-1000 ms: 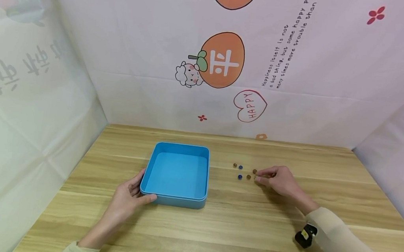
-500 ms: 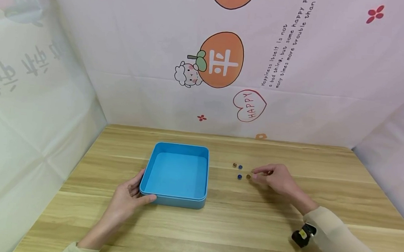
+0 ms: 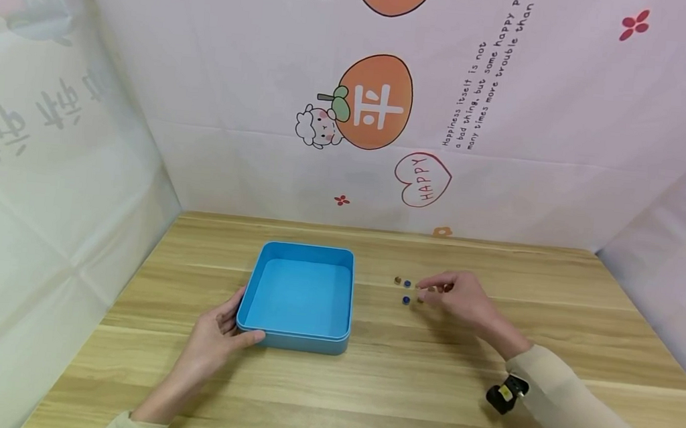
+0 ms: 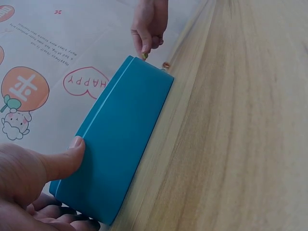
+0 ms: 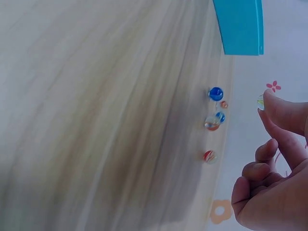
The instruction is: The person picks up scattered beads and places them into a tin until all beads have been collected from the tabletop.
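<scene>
A clear glass marble (image 5: 260, 102) with a yellow-green swirl is pinched between the thumb and forefinger of my right hand (image 3: 462, 297), raised off the wooden table. Below that hand lie several loose marbles, among them a blue marble (image 5: 215, 94), a clear and orange marble (image 5: 211, 123) and a red-and-white marble (image 5: 209, 156). My left hand (image 3: 212, 345) grips the near left corner of a square blue box (image 3: 302, 342), its thumb on the front rim and its fingers along the left side. No lid covers the box, and its floor is bare.
The wood-grain table (image 3: 328, 401) ends at a printed white cloth backdrop (image 3: 232, 165), with cloth walls at both sides. A black wrist camera (image 3: 504, 396) hangs at the right cuff.
My right hand has lifted the clear marble off the table and shifted left, above the other marbles toward the box. The left hand and the box stay in place.
</scene>
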Motion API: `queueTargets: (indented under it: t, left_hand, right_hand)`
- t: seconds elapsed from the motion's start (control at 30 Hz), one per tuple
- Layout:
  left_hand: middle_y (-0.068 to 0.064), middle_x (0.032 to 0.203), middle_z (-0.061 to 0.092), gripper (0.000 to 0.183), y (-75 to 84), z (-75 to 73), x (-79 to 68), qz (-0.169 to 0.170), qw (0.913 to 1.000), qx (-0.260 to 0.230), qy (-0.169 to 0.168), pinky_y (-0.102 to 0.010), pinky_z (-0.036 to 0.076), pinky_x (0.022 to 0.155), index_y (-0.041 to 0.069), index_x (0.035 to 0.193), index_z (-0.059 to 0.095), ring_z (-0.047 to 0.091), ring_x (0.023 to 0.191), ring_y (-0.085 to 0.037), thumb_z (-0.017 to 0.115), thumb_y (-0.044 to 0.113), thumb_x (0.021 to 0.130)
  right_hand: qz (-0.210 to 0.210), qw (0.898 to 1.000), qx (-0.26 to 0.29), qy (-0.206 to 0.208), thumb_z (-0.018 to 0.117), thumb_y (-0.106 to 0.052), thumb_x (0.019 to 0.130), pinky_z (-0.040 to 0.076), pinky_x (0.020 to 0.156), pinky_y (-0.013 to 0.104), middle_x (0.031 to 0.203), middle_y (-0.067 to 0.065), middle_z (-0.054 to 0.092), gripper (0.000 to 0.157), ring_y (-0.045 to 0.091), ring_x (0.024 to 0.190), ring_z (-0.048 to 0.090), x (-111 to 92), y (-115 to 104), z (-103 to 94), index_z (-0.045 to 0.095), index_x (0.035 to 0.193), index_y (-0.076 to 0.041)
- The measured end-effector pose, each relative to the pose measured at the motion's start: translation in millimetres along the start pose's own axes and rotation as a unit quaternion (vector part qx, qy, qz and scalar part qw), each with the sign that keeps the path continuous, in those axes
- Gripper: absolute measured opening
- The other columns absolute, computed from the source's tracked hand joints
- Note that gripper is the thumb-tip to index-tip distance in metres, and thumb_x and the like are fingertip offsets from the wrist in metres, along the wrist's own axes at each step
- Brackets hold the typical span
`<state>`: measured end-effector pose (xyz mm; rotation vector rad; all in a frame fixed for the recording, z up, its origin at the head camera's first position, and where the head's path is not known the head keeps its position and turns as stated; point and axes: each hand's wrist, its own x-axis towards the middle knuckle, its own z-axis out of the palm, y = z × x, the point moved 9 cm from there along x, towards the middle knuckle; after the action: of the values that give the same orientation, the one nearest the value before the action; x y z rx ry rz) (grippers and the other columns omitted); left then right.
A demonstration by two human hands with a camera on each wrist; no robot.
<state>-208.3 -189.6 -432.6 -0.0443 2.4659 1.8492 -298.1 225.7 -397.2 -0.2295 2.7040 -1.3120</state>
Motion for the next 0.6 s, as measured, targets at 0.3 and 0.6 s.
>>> queueTargets:
  t: [0.3,0.6]
  left_hand:
    - [-0.02,0.168,0.026,0.095,0.2,-0.2,0.6,0.0,1.0,0.005,0.0,-0.041,0.04,0.114,-0.002,0.164,0.028,0.035,0.15,-0.037,0.086,0.009,0.09]
    - [-0.02,0.168,0.026,0.094,-0.2,-0.5,0.9,0.001,1.0,0.005,0.001,-0.041,0.041,0.114,-0.002,0.164,0.028,0.035,0.15,-0.037,0.086,0.008,0.09]
  right_hand:
    - [-0.006,1.0,0.013,-0.003,0.079,-0.016,0.096,0.035,0.058,0.026,0.085,0.008,0.057,0.028,0.021,0.074,0.043,5,-17,8.6,0.079,0.119,-0.001]
    - [-0.015,0.999,0.036,-0.014,0.082,-0.019,0.095,0.042,0.055,0.026,0.08,0.008,0.057,0.026,0.031,0.071,0.058,12,-32,17.3,0.082,0.116,-0.005]
